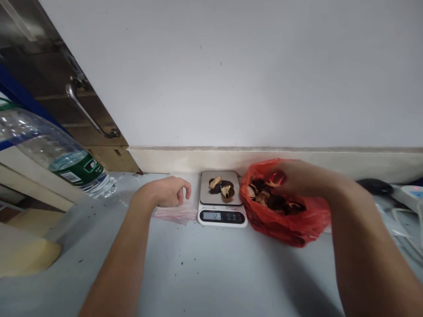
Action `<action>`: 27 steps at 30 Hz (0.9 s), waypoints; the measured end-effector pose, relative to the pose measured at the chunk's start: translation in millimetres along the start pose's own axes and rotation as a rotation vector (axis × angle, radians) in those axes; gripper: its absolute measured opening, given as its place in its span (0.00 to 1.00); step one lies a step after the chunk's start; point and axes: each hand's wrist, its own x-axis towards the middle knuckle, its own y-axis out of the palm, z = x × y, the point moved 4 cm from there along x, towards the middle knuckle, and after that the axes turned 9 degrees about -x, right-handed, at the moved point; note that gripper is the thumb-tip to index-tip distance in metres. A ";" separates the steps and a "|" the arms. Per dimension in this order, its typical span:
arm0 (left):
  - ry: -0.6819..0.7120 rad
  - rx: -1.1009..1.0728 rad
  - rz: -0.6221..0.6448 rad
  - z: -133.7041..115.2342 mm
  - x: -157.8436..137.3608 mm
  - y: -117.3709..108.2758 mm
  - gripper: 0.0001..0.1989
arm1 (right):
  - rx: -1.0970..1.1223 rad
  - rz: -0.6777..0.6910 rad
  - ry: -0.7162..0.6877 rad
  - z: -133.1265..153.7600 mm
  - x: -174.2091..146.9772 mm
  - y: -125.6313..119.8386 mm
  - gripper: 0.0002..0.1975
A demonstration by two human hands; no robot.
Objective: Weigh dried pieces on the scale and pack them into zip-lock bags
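Note:
My left hand hovers over a stack of clear plastic bags with pinkish edges. Its fingers are loosely bent and apart, with nothing visible in them. A white kitchen scale stands between my hands, its lit display showing digits like 121. On its metal plate lie a few dark brown dried pieces with pale insides, resembling dried mushrooms. To the right, my right hand reaches into the open red plastic bag, which holds several similar dried pieces. The right fingertips are hidden or blurred at the bag's mouth.
A large clear water bottle with a green label appears at the left, near a metal door handle. White wall rises behind the grey table. A black-handled object and white cables lie at the right.

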 end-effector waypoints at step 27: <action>0.120 -0.090 -0.242 6.5 -9.2 -14.0 0.29 | -0.029 0.108 0.018 83.7 22.1 43.2 0.16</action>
